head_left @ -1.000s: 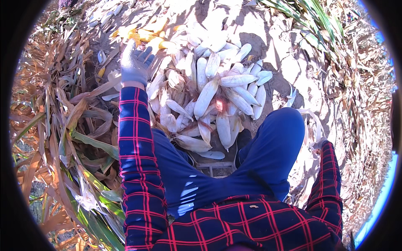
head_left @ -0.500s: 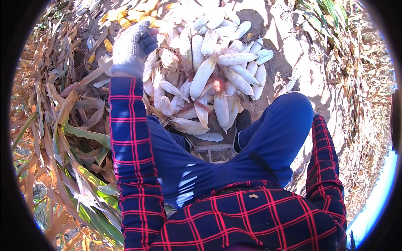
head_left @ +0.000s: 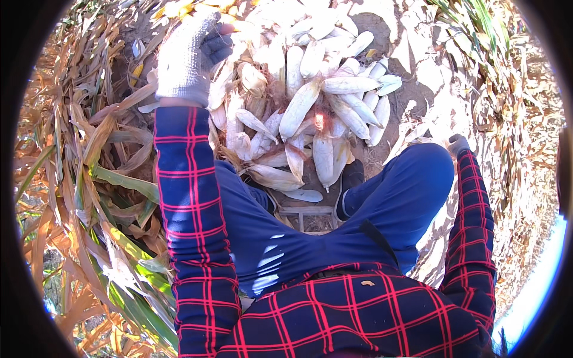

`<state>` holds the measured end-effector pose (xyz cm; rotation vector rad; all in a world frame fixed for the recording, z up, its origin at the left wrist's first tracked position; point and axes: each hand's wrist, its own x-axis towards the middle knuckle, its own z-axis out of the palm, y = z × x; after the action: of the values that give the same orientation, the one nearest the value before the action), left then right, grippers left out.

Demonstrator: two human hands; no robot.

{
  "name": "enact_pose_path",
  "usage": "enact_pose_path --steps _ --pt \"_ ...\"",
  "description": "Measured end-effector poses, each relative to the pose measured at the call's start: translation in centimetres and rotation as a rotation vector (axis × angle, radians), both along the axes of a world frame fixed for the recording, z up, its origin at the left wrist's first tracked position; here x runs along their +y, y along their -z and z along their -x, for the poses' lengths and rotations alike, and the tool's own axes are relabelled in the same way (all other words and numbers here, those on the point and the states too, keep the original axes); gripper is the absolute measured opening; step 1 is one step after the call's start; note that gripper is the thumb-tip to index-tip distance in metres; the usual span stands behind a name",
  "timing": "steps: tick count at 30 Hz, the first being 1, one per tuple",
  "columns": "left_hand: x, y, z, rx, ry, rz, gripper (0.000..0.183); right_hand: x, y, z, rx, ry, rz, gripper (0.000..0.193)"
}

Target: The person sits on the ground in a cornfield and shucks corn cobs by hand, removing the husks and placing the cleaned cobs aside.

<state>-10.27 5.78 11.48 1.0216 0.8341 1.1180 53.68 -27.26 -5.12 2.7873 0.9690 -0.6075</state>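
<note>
My left hand (head_left: 190,59), in a pale knitted glove with a dark palm side, is held over the left edge of a heap of corn ears in husks (head_left: 300,110). Its fingers are loosely bent and apart, and nothing shows in them; a bare fingertip pokes out. Beside my right knee, the grey-gloved right hand (head_left: 458,144) shows only in part, its fingers mostly hidden. The heaped ears are pale and dry, some with reddish silk. Husked yellow ears (head_left: 178,8) lie beyond my left hand at the far edge.
Dry corn stalks and leaves (head_left: 122,149) are piled at my left. More leaves (head_left: 507,101) cover the ground at the right. Between my bent legs is a pale metal frame (head_left: 307,212), close to my dark shoe (head_left: 352,174).
My left hand has moved slightly farther away from me. The right hand, hidden before, has come forward into sight beside my right knee. The view has shifted a little.
</note>
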Motion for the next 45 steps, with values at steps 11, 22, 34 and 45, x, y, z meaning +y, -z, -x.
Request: enact_pose_path --steps 11,22,34,45 --pt "-0.7 -0.4 0.6 0.013 -0.094 -0.042 0.03 26.2 -1.6 26.3 0.467 -0.579 -0.263 0.032" --pt "-0.2 -0.5 0.8 -0.002 -0.112 -0.096 0.026 32.4 13.6 48.4 0.632 -0.205 -0.274 0.06" --pt "-0.7 -0.7 3.8 -0.033 -0.176 -0.023 0.024 29.7 3.6 45.0 1.008 -0.207 -0.399 0.032" --pt "-0.2 -0.3 -0.5 -0.081 -0.054 0.004 0.021 18.3 8.3 28.5 0.731 0.069 -0.328 0.038"
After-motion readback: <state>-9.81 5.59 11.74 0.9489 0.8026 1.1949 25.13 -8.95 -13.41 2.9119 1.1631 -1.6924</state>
